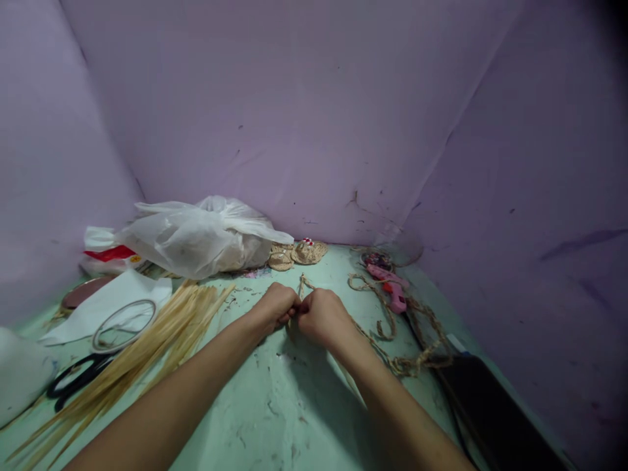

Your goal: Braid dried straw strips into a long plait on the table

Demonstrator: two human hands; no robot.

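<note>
My left hand and my right hand are both curled into fists, knuckles meeting over the pale green floor. Between them they pinch a braided straw cord, whose free end pokes up just beyond the fingers. The rest of the braid runs off to the right in loose loops. A bundle of loose dry straw stalks lies fanned out left of my left forearm.
A white plastic bag sits at the back, small woven straw hats beside it. A pink glue gun lies at right, a dark flat object nearer. At left: black scissors, wire ring, white paper. Purple cloth walls enclose the space.
</note>
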